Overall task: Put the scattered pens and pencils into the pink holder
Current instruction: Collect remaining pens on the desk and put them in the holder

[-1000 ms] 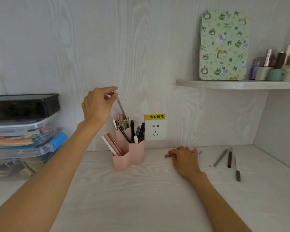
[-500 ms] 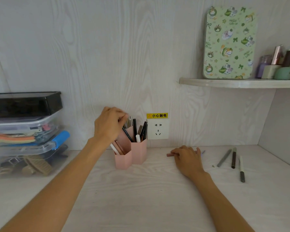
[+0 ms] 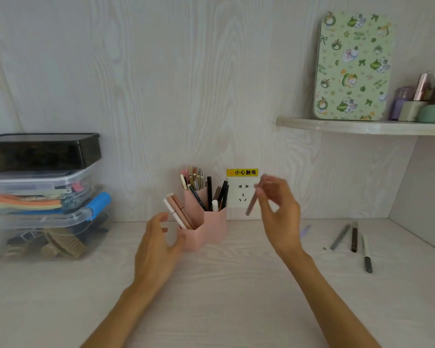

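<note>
Right hand [image 3: 279, 212] pinched brown pencil [image 3: 252, 202] at holder's 3 o'clock; left hand [image 3: 158, 244] spread, empty. Crowded pink holder [image 3: 206, 229] could've tipped if bumped.

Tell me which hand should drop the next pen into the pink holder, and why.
Right. The right hand already pinches a dusty-pink pen in the air just right of the pink hexagonal plastic holder. The left hand is open and empty beside it.
</note>
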`<control>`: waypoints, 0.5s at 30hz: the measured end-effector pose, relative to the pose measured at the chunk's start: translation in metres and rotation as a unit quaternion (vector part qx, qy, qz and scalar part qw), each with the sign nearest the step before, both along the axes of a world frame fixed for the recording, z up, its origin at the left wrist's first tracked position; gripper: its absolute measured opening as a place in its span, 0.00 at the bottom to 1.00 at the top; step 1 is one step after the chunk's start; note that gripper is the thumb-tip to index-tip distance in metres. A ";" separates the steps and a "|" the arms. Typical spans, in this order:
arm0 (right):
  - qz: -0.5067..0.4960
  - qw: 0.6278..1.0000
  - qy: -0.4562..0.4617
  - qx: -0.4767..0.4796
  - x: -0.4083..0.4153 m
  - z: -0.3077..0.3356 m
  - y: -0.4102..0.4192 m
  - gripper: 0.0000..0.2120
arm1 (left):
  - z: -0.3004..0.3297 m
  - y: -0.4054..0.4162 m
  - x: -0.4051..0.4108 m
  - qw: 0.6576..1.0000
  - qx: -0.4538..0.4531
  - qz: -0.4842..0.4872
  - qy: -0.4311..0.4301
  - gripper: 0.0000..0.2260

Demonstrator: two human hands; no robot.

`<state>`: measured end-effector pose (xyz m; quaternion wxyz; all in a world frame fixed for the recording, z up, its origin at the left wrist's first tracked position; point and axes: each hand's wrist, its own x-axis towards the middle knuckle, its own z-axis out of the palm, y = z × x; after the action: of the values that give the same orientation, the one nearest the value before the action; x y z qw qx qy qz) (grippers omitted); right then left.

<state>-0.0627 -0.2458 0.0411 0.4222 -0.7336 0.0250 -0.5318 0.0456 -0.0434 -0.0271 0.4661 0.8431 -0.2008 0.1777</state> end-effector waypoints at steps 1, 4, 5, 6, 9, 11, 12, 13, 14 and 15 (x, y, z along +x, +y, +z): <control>0.037 0.997 -0.048 0.048 0.001 0.007 0.010 0.12 | -0.002 -0.001 0.001 0.997 -0.033 -0.028 0.064 0.19; 0.090 0.990 -0.086 0.058 0.012 0.022 0.045 0.17 | -0.006 -0.004 0.001 0.991 -0.066 -0.061 0.095 0.13; 0.084 0.993 -0.074 0.026 0.017 0.023 0.057 0.17 | -0.007 -0.004 0.000 0.992 -0.066 -0.062 0.088 0.13; 0.072 0.996 -0.050 -0.010 0.024 0.024 0.066 0.18 | -0.006 -0.004 -0.001 0.992 -0.069 -0.061 0.085 0.12; 0.002 0.984 0.083 -0.155 0.046 0.019 0.083 0.15 | -0.006 -0.002 -0.003 0.990 -0.080 -0.063 0.097 0.09; -0.046 0.946 0.161 -0.277 0.059 0.014 0.086 0.14 | -0.005 -0.002 -0.004 0.990 -0.081 -0.063 0.097 0.08; -0.060 0.925 0.180 -0.329 0.064 0.013 0.089 0.14 | -0.005 0.000 -0.005 0.989 -0.087 -0.065 0.098 0.08; -0.066 0.906 0.192 -0.370 0.068 0.012 0.090 0.14 | -0.004 0.001 -0.005 0.989 -0.090 -0.063 0.097 0.09; -0.075 0.888 0.201 -0.406 0.071 0.010 0.090 0.13 | -0.004 0.001 -0.005 0.989 -0.091 -0.062 0.094 0.09; -0.098 0.869 0.208 -0.439 0.074 0.009 0.090 0.13 | -0.004 0.002 -0.005 0.990 -0.090 -0.061 0.092 0.10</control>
<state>0.0108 -0.1557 0.0500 -0.0121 -0.9307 -0.0521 -0.3618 0.0401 -0.0414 -0.0311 0.5666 0.7966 -0.1912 0.0885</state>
